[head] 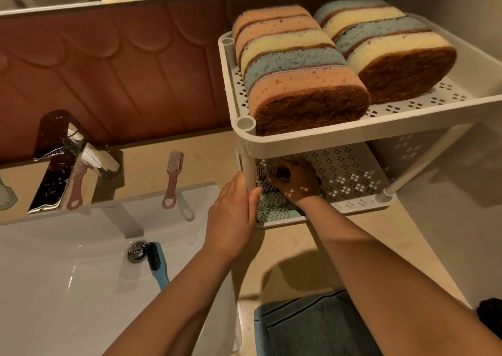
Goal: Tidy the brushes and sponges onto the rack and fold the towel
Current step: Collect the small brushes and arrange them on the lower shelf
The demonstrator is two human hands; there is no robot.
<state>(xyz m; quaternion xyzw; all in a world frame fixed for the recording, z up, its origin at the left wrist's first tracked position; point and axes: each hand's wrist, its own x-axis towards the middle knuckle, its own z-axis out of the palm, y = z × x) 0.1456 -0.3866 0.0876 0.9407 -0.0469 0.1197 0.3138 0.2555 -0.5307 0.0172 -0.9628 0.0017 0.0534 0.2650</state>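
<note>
Right hand (296,182) is reaching into the lower shelf of the rack (326,141), and the fingers are curling around the dark end of a brush (267,190) lying there, so it's grasping the brush. There's a bit of shadow in there, so I can't make out how many brushes are lying under that hand, only bristles and something teal beneath.

Left hand (231,214) is sitting just to the left of that grip, wrapping around the rack's front corner post (248,171), with the thumb poking in and touching the bristles.

Right above both hands, the top shelf is carrying two rows of sponges (298,84) standing on edge, scrubby brown sides facing out.

Well off to the left of the grip, a pink brush (172,182) is lying on the counter ledge behind the sink (68,274). Down and left of the left hand, a blue brush (156,263) is resting in the basin right by the drain. The towel (312,325), grey-blue, is lying on the counter below both forearms, near the bottom edge.
</note>
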